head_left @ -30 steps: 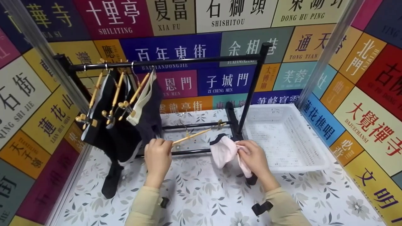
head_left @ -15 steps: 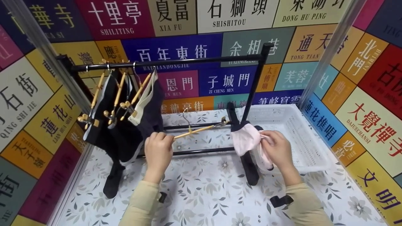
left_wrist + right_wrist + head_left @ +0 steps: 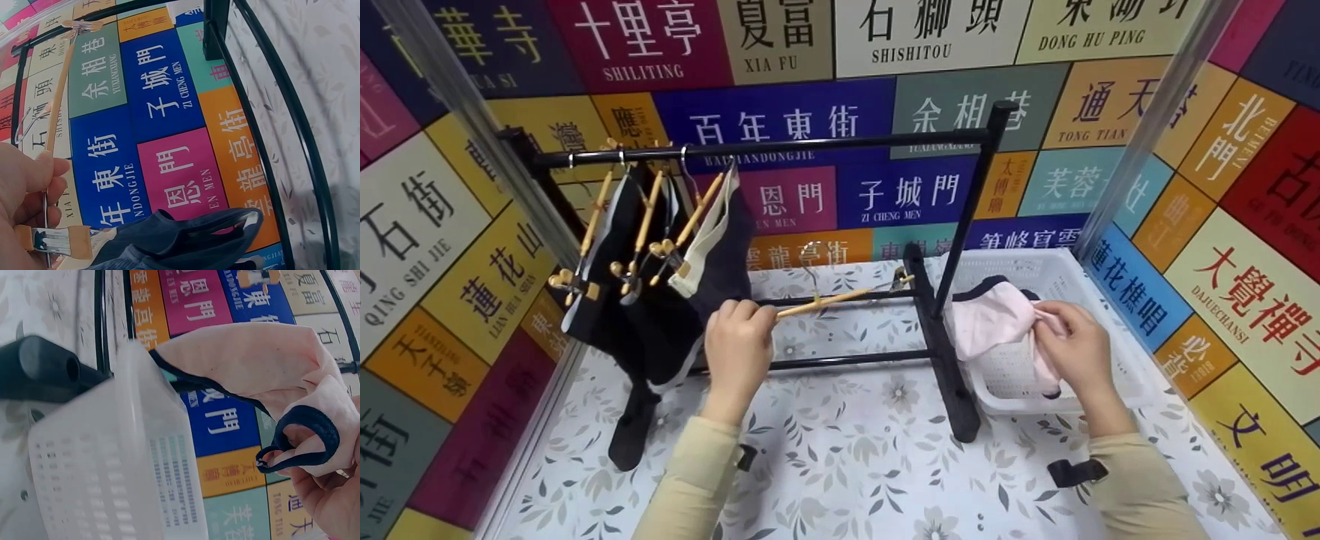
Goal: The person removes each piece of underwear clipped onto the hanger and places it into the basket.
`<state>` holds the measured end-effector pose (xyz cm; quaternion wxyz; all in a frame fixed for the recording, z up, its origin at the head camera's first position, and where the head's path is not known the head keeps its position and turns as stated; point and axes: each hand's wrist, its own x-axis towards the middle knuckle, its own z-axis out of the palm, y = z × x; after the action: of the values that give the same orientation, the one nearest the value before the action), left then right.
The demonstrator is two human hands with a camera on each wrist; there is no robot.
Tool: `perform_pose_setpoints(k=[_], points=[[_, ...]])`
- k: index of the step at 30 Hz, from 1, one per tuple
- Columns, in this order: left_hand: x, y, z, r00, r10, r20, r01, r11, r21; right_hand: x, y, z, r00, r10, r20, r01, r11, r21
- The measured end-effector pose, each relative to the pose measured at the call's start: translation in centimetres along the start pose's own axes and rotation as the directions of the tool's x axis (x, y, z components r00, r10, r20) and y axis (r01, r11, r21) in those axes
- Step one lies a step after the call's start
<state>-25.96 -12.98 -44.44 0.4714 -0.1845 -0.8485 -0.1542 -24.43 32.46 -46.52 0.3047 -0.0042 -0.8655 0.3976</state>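
Note:
My left hand (image 3: 741, 349) grips one end of a wooden clip hanger (image 3: 840, 298), which points to the right in front of the rack. In the left wrist view a metal-and-wood clip (image 3: 53, 242) sits by the fingers, and the far clip (image 3: 82, 26) holds nothing. At the right, my right hand (image 3: 1072, 349) pinches a small pale pink garment (image 3: 994, 319) with navy edging over the white basket (image 3: 1125, 394). The garment hangs partly folded, and the right wrist view shows a navy-edged opening in the pink cloth (image 3: 247, 354).
A black rack (image 3: 840, 142) stands across the table. Several dark garments (image 3: 660, 322) hang from clip hangers at its left end. The rack's right foot (image 3: 952, 382) lies beside the basket. Walls with printed panels (image 3: 780, 120) enclose the back and sides.
My right hand has carried the pink garment rightward from in front of the rack to over the basket. My left hand keeps hold of the hanger, which has risen slightly.

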Motion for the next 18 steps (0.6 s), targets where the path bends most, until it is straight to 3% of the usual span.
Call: perform_pose_setpoints(k=[6,18], points=[[0.9,0.1,-0.4,1.000,0.013,-0.007,-0.013,1.000,0.011,0.5,1.0,-1.2,0.998,0.055,-0.021,-0.056,0.998,-0.023],[3.0,0.1,-0.9,0.999,0.021,-0.038,-0.020,0.999,0.041,1.0,3.1,-3.0,0.982,0.190,0.018,-0.188,0.978,-0.087]])
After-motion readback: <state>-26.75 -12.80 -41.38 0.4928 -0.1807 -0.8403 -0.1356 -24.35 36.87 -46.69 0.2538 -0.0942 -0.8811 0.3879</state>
